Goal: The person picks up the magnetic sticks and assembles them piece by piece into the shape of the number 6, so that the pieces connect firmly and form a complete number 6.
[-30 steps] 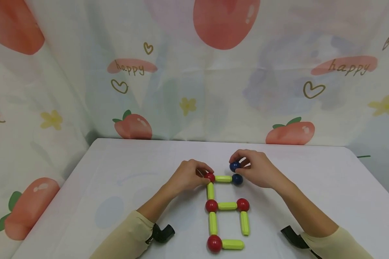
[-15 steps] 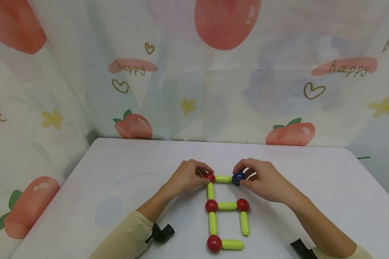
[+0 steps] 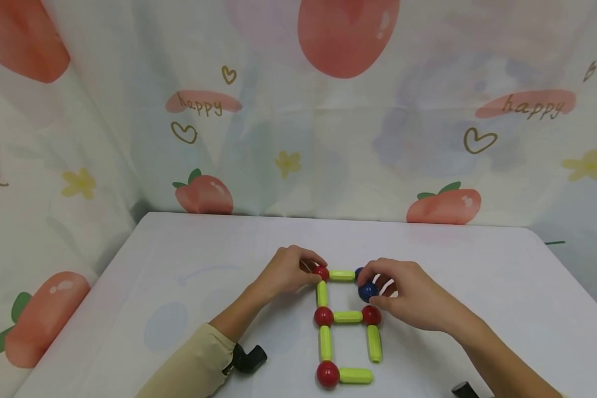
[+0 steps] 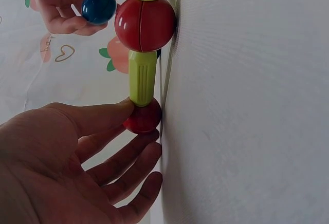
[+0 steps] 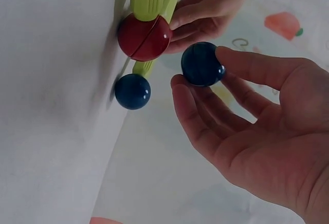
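Between thumb and fingertips my right hand (image 3: 403, 290) pinches a dark blue ball (image 5: 202, 63), raised off the table as the right wrist view shows. A second blue ball (image 5: 132, 91) sits on the table at the right end of the top yellow-green rod (image 3: 342, 276), partly hidden by the right fingers in the head view. My left hand (image 3: 291, 269) pinches the red ball (image 4: 144, 117) at the frame's far left corner. Below it, a middle red ball (image 3: 323, 317) links by a rod (image 3: 348, 317) to a right red ball (image 3: 371, 315), close under the held ball.
A near red ball (image 3: 328, 375) bears a rod (image 3: 356, 376) pointing right. Another rod (image 3: 374, 344) extends from the right red ball toward me. The white table (image 3: 204, 243) ends at a printed curtain (image 3: 328, 166).
My right hand has carried its blue ball toward me, from beyond the other blue ball to just above the right red ball. The left hand stays on its red ball.
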### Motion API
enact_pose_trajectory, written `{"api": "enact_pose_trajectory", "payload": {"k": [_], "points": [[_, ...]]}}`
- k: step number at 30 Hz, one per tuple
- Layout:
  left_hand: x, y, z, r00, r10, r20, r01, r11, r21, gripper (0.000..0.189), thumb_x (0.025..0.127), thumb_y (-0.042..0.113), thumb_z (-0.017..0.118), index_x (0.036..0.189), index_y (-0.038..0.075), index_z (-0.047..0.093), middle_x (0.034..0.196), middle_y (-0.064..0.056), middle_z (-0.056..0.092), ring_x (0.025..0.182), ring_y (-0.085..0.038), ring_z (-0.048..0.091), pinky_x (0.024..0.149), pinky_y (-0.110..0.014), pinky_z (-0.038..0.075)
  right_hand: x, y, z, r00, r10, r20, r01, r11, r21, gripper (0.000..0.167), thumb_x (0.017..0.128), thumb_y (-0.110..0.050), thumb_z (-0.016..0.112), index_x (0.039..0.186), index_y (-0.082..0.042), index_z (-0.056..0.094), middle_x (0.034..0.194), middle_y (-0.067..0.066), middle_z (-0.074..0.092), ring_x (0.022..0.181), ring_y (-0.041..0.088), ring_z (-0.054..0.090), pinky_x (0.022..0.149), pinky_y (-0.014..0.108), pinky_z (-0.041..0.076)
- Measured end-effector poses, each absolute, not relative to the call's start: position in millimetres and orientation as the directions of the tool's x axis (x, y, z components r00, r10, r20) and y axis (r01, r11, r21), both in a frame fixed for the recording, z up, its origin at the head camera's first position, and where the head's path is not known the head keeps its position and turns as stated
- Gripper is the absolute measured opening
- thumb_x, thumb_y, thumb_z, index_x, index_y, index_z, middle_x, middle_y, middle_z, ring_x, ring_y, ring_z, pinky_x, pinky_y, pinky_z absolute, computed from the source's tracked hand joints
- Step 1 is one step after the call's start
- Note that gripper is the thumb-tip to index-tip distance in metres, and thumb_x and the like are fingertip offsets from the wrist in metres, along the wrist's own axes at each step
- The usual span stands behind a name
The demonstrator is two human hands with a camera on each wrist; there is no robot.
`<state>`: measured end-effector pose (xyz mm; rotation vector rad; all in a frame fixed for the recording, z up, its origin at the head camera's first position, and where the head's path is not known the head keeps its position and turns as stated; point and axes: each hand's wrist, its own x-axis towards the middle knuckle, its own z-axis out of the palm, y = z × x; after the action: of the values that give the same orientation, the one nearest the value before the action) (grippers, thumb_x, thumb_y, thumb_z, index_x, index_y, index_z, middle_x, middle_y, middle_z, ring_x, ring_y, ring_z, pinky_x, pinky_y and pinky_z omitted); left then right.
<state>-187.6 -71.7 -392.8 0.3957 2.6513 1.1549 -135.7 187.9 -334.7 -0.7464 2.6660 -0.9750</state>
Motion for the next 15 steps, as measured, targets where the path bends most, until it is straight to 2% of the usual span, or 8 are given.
{"api": "enact_pose_trajectory", "payload": {"k": [4, 11, 15], "points": [[-188, -71, -392, -0.938, 0.333, -0.094, 0.157, 0.653, 0.741, 0.024, 0.09, 0.017, 0.082, 0.113, 0.021, 0.08, 0.097, 0.004, 0.073, 0.088, -0.014, 0.063, 0.074, -0.027, 0.054, -131, 187, -333, -0.834, -0.55, -0.052, -0.389, 0.651, -0.652, 0.026, 0.088, -0.008, 0.081, 0.109, -0.019, 0.071, 0.105, -0.007, 0.069, 0.093, 0.015, 0.064, 0.08, 0.024, 0.059], [-188, -71, -392, -0.939, 0.331, -0.095, 0.156, 0.655, 0.739, 0.024, 0.089, 0.017, 0.082, 0.113, 0.021, 0.08, 0.096, 0.005, 0.073, 0.087, -0.014, 0.063, 0.074, -0.027, 0.054, -124, 189, -330, -0.771, -0.63, -0.096, -0.449, 0.643, -0.62, 0.025, 0.086, -0.016, 0.084, 0.104, -0.027, 0.071, 0.095, -0.017, 0.068, 0.091, 0.006, 0.06, 0.078, 0.029, 0.057], [-188, -71, -392, -0.939, 0.33, -0.096, 0.156, 0.658, 0.736, 0.024, 0.089, 0.017, 0.082, 0.113, 0.022, 0.08, 0.096, 0.005, 0.073, 0.087, -0.013, 0.063, 0.074, -0.027, 0.054, -121, 190, -329, -0.74, -0.659, -0.133, -0.447, 0.631, -0.634, 0.023, 0.086, -0.015, 0.083, 0.103, -0.027, 0.071, 0.092, -0.017, 0.068, 0.089, 0.005, 0.06, 0.076, 0.029, 0.055]]}}
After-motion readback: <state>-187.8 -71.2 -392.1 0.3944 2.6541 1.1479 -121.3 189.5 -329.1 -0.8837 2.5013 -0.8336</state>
